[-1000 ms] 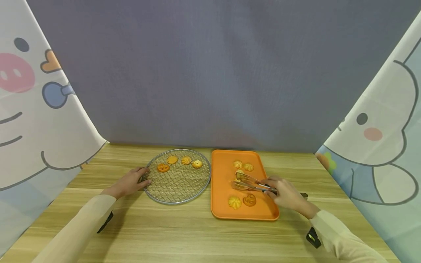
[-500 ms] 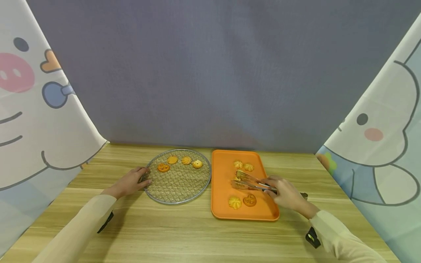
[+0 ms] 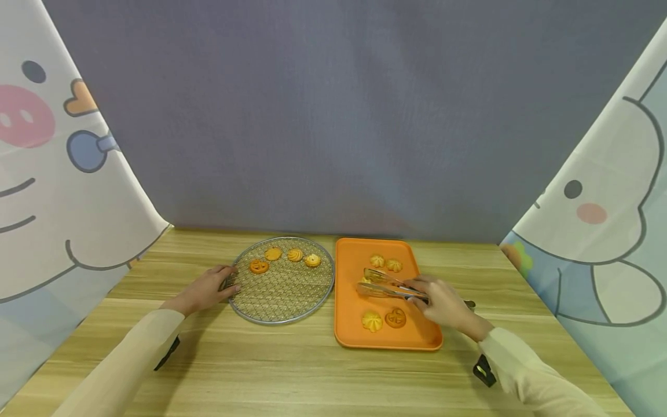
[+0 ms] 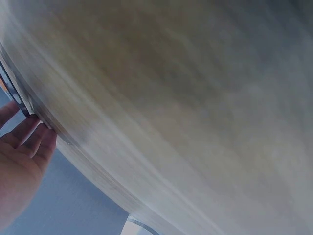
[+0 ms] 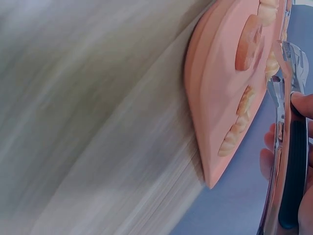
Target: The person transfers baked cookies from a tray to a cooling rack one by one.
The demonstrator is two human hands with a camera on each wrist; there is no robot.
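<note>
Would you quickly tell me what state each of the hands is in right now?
Left hand: open, fingers resting on the rim of the mesh rack.
Right hand: closed, gripping tongs over the orange tray.

The right wrist view is tilted, so the wooden tabletop (image 5: pixel 88 112) fills the left and middle as a blurred grain. An orange tray (image 5: pixel 212 103) lies on it, seen edge-on, its rounded corner pointing toward the bottom. Cookies rest on the tray: a round reddish one (image 5: pixel 247 43) near the top, a pale swirled one (image 5: pixel 268 11) at the upper edge, and more pale ones (image 5: pixel 237 125) lower down. At the right edge the right hand (image 5: pixel 301 161) grips metal tongs (image 5: pixel 283 98) with a dark handle strip (image 5: pixel 291 181), thumb pressed on the arm. The tongs' tips reach up over the tray.
</note>
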